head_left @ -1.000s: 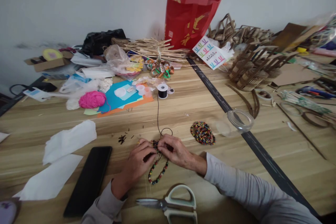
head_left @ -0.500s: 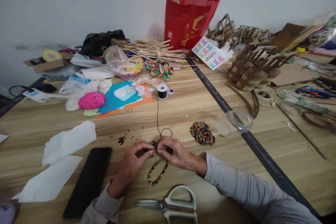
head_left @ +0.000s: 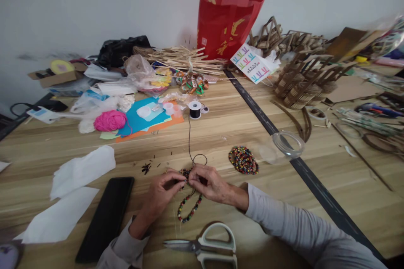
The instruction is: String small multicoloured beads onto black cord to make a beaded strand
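Note:
Over the wooden table my left hand pinches thumb against forefinger, and my right hand does the same, their fingertips almost meeting. Between them is the black cord, which runs down from its spool and makes a small loop just above my right hand. The exact grip on the cord is too small to see well. A string of multicoloured beads lies in a loop below my hands. More beads are partly hidden behind my fingers. White-handled scissors lie open nearest me.
A coil of finished-looking bead strings lies to the right, near a clear plastic lid. On the left are a black phone-like slab and white paper pieces. Pink yarn, small baskets and a red bag stand farther back.
My fingertips have shifted very slightly, with the left thumb and forefinger closer to my right fingertips. Everything else lies as before.

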The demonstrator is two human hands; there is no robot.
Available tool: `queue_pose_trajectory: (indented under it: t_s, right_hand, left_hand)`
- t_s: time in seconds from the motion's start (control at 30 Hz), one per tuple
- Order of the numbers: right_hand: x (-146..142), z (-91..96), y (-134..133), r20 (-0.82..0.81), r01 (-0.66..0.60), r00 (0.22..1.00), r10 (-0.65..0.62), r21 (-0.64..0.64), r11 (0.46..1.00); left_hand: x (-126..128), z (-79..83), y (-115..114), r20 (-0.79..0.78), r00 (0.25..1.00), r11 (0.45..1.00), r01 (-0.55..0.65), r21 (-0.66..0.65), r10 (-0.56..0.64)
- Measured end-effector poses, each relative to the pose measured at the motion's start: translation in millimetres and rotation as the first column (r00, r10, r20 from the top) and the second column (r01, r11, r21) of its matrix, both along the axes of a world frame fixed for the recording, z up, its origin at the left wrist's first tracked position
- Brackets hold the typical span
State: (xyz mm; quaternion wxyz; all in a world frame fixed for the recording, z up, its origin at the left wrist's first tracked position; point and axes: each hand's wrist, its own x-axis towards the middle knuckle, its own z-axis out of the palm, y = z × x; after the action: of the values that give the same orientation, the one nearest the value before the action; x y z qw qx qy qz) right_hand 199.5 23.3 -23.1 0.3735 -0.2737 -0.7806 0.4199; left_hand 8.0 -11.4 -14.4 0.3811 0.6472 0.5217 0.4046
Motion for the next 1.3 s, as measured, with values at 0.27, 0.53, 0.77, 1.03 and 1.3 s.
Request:
queue_pose_trajectory:
  t_s: [0.27,0.53,0.77,1.03,1.3]
  right_hand:
    - [0.9,2.6,0.2,0.007,-0.017,1.000,0.017,-0.005,1.000]
    - [0.1,-0.7,1.2,0.003,-0.021,1.000,0.021,0.014,1.000]
    - [0.9,0.3,0.8,0.020,-0.022,1.000,0.022,0.015,1.000]
    - [0.5,0.9,0.7,0.014,-0.017,1.000,0.017,0.015,1.000]
    - [-0.2,0.7,1.1,0.021,-0.024,0.999,0.024,0.016,1.000]
  left_hand:
    - [-0.4,-0.7,-0.3,0.011,1.000,1.000,-0.007,-0.011,0.007]
    - [0.6,2.7,0.4,-0.006,1.000,1.000,0.009,0.007,-0.009]
    - [0.6,1.1,0.4,0.010,1.000,1.000,0.028,-0.008,-0.028]
    - [1.4,3.3,-0.2,-0.018,1.000,1.000,0.018,-0.007,-0.019]
    - [0.4,0.9,0.5,-0.018,1.000,1.000,0.020,0.019,-0.019]
